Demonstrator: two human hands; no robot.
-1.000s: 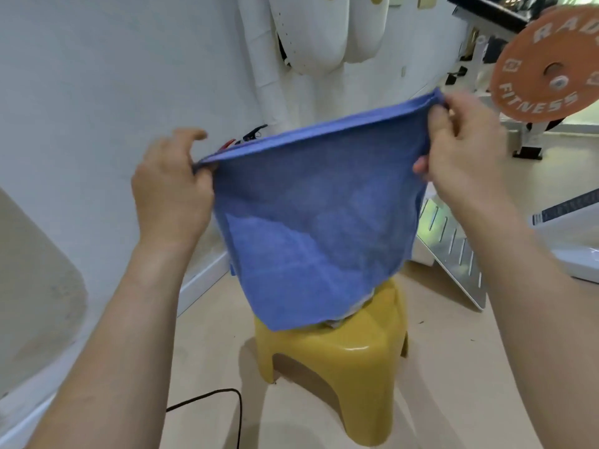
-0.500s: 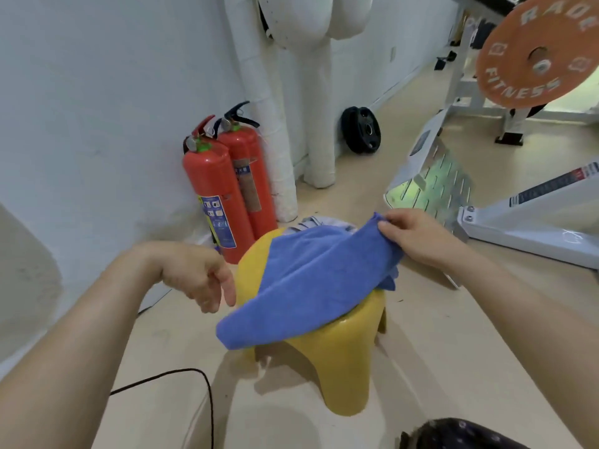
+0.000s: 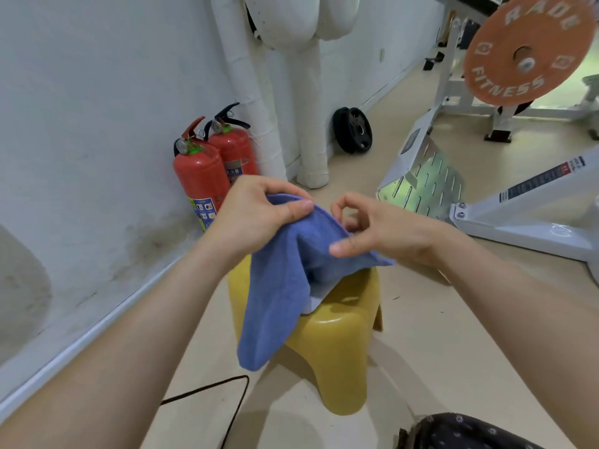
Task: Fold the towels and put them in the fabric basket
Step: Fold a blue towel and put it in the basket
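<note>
A blue towel [image 3: 278, 293] hangs doubled over a yellow plastic stool [image 3: 337, 345], its lower end drooping past the stool's left front. My left hand [image 3: 256, 215] pinches the towel's upper fold between thumb and fingers. My right hand [image 3: 379, 231] holds the towel's right edge, thumb on top of the cloth, index finger curled into a loop. A bit of white cloth [image 3: 312, 304] peeks out beneath the blue towel on the stool. No fabric basket is in view.
Two red fire extinguishers [image 3: 207, 176] stand against the white wall to the left. A black cable [image 3: 227, 393] lies on the floor by the stool. A white gym machine [image 3: 518, 215] with an orange weight plate [image 3: 525, 50] stands right. A dark patterned fabric [image 3: 460, 432] shows at the bottom right.
The towel, first held up spread between both hands, was laid over the stool. My left hand has since taken hold of its upper fold, and both hands have come together above the stool.
</note>
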